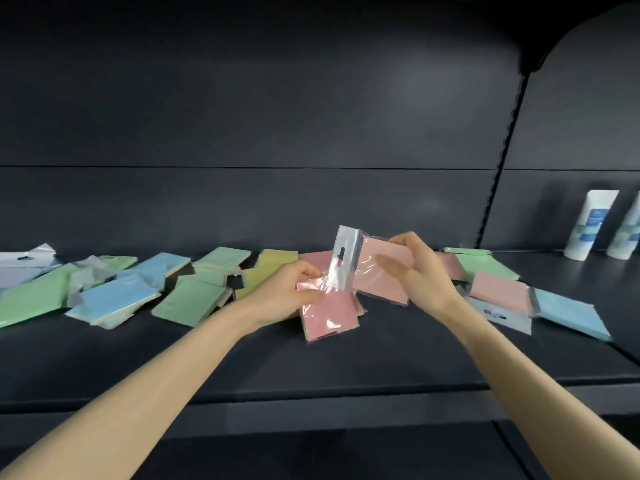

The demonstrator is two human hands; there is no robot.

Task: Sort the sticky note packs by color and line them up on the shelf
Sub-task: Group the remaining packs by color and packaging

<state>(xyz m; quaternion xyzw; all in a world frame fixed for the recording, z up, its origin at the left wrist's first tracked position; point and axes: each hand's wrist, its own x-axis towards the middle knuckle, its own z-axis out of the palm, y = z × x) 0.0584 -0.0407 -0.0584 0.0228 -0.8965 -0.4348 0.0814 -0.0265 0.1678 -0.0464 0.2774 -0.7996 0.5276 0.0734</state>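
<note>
Right then, both my hands were busy w/ pink sticky note packs above the middle of the dark shelf. My left hand was closed on the clear wrapper top of one pink pack, which hung down w/ its lower edge close to the shelf surface; I couldn't tell if it touched. My right hand gripped a second pink pack, thumb on the front, fingers round the back edge, held up in the air and tilted. That pack's clear hang tab stuck up on its left side, just beside my left fingers. The two packs overlapped a bit where the tab met the lower pack's wrapper.

Behind the hands, more pink packs lay flat near the back panel. Left of them sat yellow-green packs, then a loose heap of green packs and blue packs, overlapping at odd angles, unsorted. At the far left a pale lilac pack lay w/ a white tab above it. Right of my right hand lay a smaller pile: green pack at the back, pink pack on top in front, blue pack at the right end.

Past the upright strip, in the next bay, two white tubes stood upright.
</note>
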